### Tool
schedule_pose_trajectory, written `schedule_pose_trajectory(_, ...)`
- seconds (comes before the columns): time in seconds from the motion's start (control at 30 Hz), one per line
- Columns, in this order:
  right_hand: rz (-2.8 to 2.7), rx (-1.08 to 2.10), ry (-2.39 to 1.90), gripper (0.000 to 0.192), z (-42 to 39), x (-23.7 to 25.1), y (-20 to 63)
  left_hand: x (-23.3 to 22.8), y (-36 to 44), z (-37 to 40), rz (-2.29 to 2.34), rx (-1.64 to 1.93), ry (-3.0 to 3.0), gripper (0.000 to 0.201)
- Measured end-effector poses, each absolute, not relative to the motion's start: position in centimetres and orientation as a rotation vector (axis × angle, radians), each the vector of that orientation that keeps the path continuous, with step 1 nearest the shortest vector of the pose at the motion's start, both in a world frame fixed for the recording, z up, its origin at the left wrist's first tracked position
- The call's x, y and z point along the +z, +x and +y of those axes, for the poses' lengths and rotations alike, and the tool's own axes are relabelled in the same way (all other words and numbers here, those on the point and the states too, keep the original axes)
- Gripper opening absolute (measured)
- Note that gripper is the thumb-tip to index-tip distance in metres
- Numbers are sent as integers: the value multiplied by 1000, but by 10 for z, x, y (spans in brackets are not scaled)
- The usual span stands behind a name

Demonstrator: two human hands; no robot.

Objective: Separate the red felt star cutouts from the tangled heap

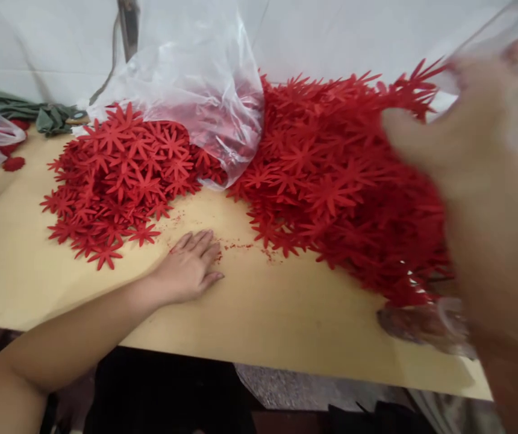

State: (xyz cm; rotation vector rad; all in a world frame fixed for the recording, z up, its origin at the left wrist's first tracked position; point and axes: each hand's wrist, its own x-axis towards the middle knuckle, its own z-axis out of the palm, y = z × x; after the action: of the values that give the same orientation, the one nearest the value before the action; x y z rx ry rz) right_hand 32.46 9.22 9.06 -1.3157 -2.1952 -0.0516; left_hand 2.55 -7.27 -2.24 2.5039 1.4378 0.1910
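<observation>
The tan tabletop [259, 325] is being pressed under the left hand [191, 265], which is lying flat, palm down, fingers together and closed on nothing. Beyond and to the right of that hand, the large heap of red flower cut-outs [331, 181] is being spilled across the board, running under the right hand [489, 181]. That hand is being held up close to the camera and is blurred; whether its fingers are gripping anything cannot be told, though clear plastic is showing around its edges. Beyond the left hand's fingertips, a clear plastic bag [200, 78] is being left slumped open between the two piles. Up and to the left of the left hand, the smaller pile of cut-outs [114, 175] is being fanned out flat.

The cut-outs are judged light, thin and limp, with narrow petals likely to snag and cling together. Single pieces are probably best pinched at the centre, heaps scooped from beneath. Red crumbs [236, 246] are being scattered just beside the left fingertips.
</observation>
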Motion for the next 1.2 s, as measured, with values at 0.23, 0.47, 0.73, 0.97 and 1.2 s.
schedule_pose_trajectory(0.23,-2671,84,-1033,60,-39,-22,188,-27,16,-102,1501,155,2506,64)
schedule_pose_trajectory(0.47,-2773,274,-1130,68,-68,-42,152,-21,-34,-186,1673,68,2529,57)
schedule_pose_trajectory(0.73,-2851,481,-513,75,-137,-31,77,-24,-82,-243,1963,357,2317,57)
schedule_pose_trajectory(0.97,-2799,604,-269,83,-171,-25,2,-19,-122,-275,2113,941,1842,46)
schedule_pose_trajectory(1.2,-2756,440,66,53,-174,-11,-6,-20,-145,-278,2300,1224,1549,40)
